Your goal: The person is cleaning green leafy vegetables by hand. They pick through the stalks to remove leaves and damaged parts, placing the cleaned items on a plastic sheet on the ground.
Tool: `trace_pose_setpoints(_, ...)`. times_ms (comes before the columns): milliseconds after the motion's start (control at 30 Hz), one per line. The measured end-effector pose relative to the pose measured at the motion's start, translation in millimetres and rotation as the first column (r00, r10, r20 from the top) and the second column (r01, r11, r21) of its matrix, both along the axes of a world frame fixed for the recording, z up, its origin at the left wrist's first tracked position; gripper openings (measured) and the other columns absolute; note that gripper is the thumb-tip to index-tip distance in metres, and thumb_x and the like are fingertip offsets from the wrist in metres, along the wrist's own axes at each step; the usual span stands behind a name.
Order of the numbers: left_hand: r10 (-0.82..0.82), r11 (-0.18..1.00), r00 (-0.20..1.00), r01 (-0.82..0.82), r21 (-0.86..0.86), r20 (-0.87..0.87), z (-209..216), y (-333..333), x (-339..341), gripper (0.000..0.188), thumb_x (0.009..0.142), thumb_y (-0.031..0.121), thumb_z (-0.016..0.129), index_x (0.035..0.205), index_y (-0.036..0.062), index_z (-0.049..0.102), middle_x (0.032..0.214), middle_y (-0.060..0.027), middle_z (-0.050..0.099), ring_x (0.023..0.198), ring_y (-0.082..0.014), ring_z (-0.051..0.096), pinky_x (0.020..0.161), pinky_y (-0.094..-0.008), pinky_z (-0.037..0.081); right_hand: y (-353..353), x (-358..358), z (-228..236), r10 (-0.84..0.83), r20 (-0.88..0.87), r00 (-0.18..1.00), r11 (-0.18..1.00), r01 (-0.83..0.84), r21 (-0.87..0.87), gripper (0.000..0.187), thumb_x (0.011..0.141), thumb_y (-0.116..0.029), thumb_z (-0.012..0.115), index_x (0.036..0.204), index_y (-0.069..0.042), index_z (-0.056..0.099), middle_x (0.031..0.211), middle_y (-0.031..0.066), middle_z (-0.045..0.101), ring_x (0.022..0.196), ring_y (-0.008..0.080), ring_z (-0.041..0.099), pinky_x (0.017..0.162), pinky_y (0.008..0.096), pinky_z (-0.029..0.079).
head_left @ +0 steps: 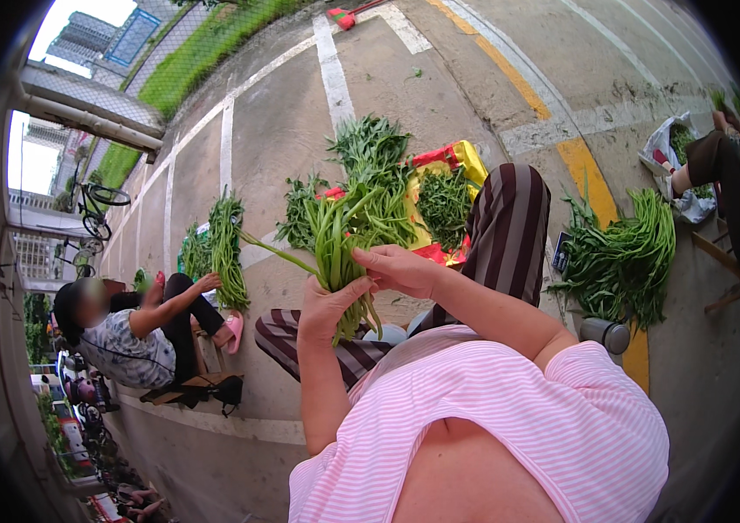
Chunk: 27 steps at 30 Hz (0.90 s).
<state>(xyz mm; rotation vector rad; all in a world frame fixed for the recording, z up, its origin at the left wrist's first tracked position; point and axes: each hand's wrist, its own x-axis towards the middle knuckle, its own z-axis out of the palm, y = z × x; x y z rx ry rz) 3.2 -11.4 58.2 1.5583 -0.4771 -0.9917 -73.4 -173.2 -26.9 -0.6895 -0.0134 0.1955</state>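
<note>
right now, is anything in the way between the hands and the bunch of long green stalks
Nothing visible is. The left hand is closed around the bunch of long green stalks, and the right hand meets it from the right. The leafy pile lies beyond, not between.

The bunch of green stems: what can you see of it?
The bunch of green stems looks fresh and smooth: long, slender stalks, one jutting out leftward. It runs up the picture, its lower end in front of the striped trousers. The left grip closes around its nearer part; the right grip is at its right side. Whether its far end touches the greens beyond is unclear.
</note>
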Motion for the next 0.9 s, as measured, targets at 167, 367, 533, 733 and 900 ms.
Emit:
trace_pose_setpoints(167, 0.193, 0.965, 0.976, -0.208, -0.162, -0.102, -4.0, -7.0, -8.2, 0.027, 0.090, 0.007, 0.070, 0.115, 0.0008, 0.066, 0.101, -0.0054, 0.070, 0.080, -0.0141, 0.068, 0.068, -0.0272, 0.057, 8.5, -5.9, 13.1, -0.179, -0.141, 0.974, 0.980, 0.189, 0.061, 0.032, 0.097, -0.034, 0.063, 0.118, -0.010, 0.064, 0.099, -0.0003, 0.066, 0.076, 0.0075, 0.058, 0.068, 0.0241, 0.049)
trace_pose_setpoints(367, 0.267, 0.904, 0.935, -0.327, -0.276, -0.232, -19.6, -13.0, -12.7, 0.029, 0.092, 0.007, 0.068, 0.120, 0.0026, 0.063, 0.108, -0.0057, 0.068, 0.085, -0.0151, 0.068, 0.071, -0.0296, 0.058, 13.9, -12.5, 16.9, -0.275, -0.122, 0.954, 0.948, 0.291, 0.133, 0.029, 0.100, -0.027, 0.059, 0.124, -0.011, 0.060, 0.109, -0.0021, 0.063, 0.089, 0.0084, 0.058, 0.072, 0.0256, 0.049)
trace_pose_setpoints(533, 0.240, 0.919, 0.953, -0.285, -0.273, -0.186, -34.4, -13.4, -6.6, 0.033, 0.094, 0.011, 0.065, 0.125, 0.0022, 0.059, 0.108, -0.0078, 0.068, 0.088, -0.0184, 0.068, 0.074, -0.0335, 0.059, 14.1, -8.0, 4.6, -0.311, -0.159, 0.937, 0.944, 0.324, 0.063, 0.025, 0.100, -0.028, 0.058, 0.118, -0.011, 0.061, 0.101, -0.0036, 0.061, 0.081, 0.0078, 0.054, 0.067, 0.0248, 0.046)
trace_pose_setpoints(733, 0.114, 0.910, 0.929, -0.240, -0.339, -0.351, -33.2, -5.0, -4.6, 0.036, 0.095, 0.012, 0.062, 0.129, 0.0027, 0.056, 0.111, -0.0100, 0.067, 0.092, -0.0217, 0.067, 0.081, -0.0389, 0.058, 11.8, -5.7, 36.8, -0.319, -0.191, 0.928, 0.946, 0.324, -0.006, 0.028, 0.102, -0.034, 0.052, 0.115, -0.011, 0.060, 0.099, -0.0027, 0.060, 0.078, 0.0091, 0.052, 0.066, 0.0264, 0.043)
trace_pose_setpoints(900, 0.080, 0.883, 0.862, -0.294, -0.366, -0.500, -40.6, 0.8, 0.0, 0.039, 0.094, 0.009, 0.061, 0.132, 0.0041, 0.054, 0.117, -0.0119, 0.065, 0.101, -0.0237, 0.066, 0.088, -0.0410, 0.056, 6.9, 1.3, 39.0, -0.256, -0.215, 0.942, 0.966, 0.246, -0.076, 0.034, 0.103, -0.038, 0.049, 0.115, -0.009, 0.059, 0.103, 0.0002, 0.060, 0.084, 0.0117, 0.054, 0.067, 0.0277, 0.044)
